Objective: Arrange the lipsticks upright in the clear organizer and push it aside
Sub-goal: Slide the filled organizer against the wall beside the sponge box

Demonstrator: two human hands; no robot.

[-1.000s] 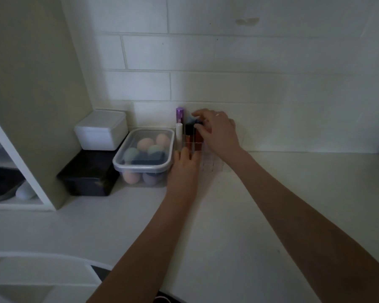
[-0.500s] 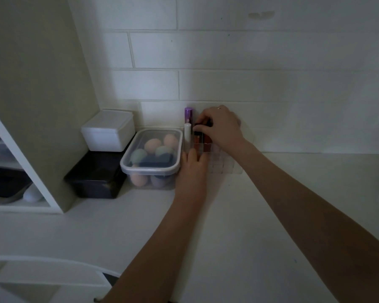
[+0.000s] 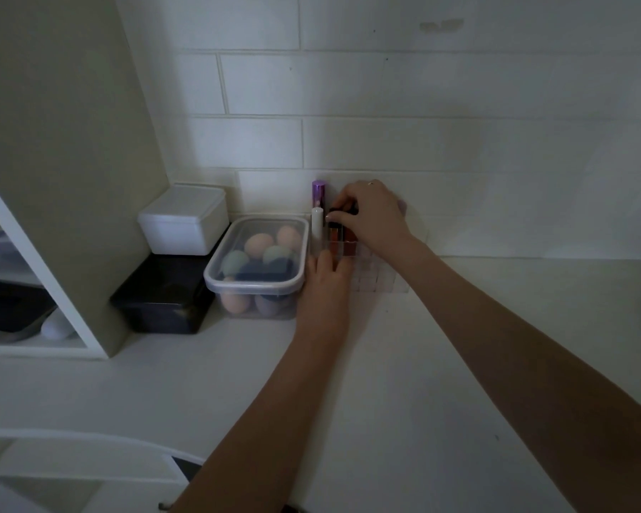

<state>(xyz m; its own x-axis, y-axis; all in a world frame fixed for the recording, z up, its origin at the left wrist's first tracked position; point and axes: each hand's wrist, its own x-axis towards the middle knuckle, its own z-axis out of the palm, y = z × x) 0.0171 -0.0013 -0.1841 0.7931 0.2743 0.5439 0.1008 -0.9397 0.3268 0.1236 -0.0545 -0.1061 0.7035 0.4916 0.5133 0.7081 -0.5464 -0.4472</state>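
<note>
Here, my left hand (image 3: 324, 281) lay flat, bracing clear gridded plastic organizer (image 3: 376, 279); right hand (image 3: 372, 212) pinched black-capped red lipstick (image 3: 336, 225), seating it upright.

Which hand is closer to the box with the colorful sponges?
Left. The left hand lies right beside the sponge box, at its right edge, against the organizer. The right hand is farther right and back, pinching a dark-capped lipstick.

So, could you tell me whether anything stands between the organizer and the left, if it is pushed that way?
Yes: the lidded sponge container sits right beside the clear organizer on its left, close to the left hand. Behind stands the tiled wall.
</note>
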